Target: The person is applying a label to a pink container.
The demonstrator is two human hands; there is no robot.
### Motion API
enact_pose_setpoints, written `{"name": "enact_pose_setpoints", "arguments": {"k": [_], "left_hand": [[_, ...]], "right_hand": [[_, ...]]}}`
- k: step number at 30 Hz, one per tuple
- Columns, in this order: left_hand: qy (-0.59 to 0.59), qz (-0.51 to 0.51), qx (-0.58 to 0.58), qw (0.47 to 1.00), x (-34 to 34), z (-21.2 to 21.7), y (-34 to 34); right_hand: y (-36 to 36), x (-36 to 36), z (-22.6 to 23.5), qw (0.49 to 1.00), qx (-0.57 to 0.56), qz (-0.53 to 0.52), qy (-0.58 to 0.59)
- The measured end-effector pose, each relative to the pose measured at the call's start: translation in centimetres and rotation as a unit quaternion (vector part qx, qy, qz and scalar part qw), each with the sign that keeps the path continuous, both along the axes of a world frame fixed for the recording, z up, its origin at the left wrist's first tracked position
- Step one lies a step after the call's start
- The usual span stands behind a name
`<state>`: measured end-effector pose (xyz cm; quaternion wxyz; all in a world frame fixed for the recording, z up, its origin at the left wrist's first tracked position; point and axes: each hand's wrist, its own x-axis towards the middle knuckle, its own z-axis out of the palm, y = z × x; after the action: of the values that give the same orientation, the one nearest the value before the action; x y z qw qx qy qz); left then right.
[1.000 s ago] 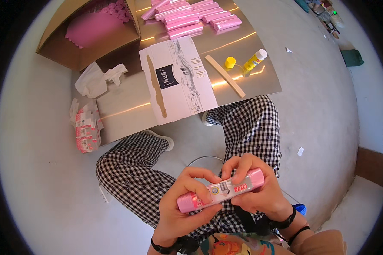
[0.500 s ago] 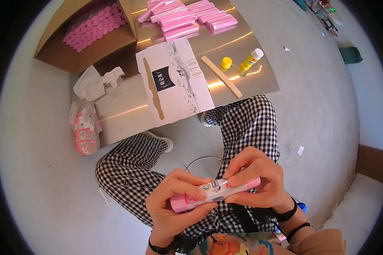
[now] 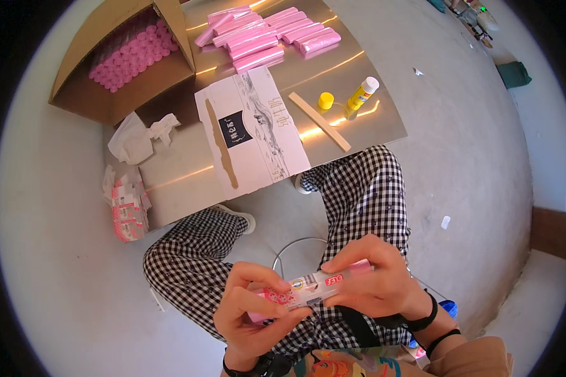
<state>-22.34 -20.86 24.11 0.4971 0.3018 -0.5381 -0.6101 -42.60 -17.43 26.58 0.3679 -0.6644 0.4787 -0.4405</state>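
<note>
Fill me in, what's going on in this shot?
A seated person in checked trousers holds a slim pink packet with a printed label in both hands: the left hand grips one end, the right hand the other, above the lap. On the shiny metal sheet ahead lie a row of finished pink packets, a flattened white carton, a wooden stick and an uncapped glue bottle. An open cardboard box holds more pink pieces.

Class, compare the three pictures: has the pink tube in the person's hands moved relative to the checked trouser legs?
Yes. The pink tube has dropped slightly lower, toward the person's body, against the checked trouser legs.
</note>
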Motion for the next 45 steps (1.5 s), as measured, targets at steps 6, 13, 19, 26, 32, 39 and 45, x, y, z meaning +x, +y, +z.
{"name": "enact_pose_setpoints", "arguments": {"k": [6,13,19,26,32,39,45], "left_hand": [[-0.036,-0.012,0.015,0.999,0.1,0.0,0.1],[0.022,-0.019,0.060,0.998,0.7,-0.4,0.1],[-0.031,0.009,0.154,0.988,-0.8,2.1,-0.7],[-0.136,-0.008,0.007,0.991,-0.7,0.3,-0.8],[0.028,-0.078,0.194,0.978,0.4,1.2,-0.7],[0.115,-0.090,0.214,0.966,0.1,0.4,-0.1],[0.028,-0.085,0.206,0.974,-0.2,0.6,0.0]], "right_hand": [[-0.3,-0.3,0.9,0.980,-0.049,0.064,0.183],[-0.2,-0.1,-0.7,0.994,-0.103,0.025,0.042],[0.2,0.6,-1.5,0.991,-0.123,0.007,0.046],[0.0,1.1,0.3,0.997,0.056,-0.037,0.040],[0.4,0.7,0.1,0.982,0.177,-0.017,-0.058],[-0.1,0.2,0.5,0.975,0.181,-0.040,-0.119],[0.1,0.3,0.6,0.980,0.170,-0.038,-0.096]]}}
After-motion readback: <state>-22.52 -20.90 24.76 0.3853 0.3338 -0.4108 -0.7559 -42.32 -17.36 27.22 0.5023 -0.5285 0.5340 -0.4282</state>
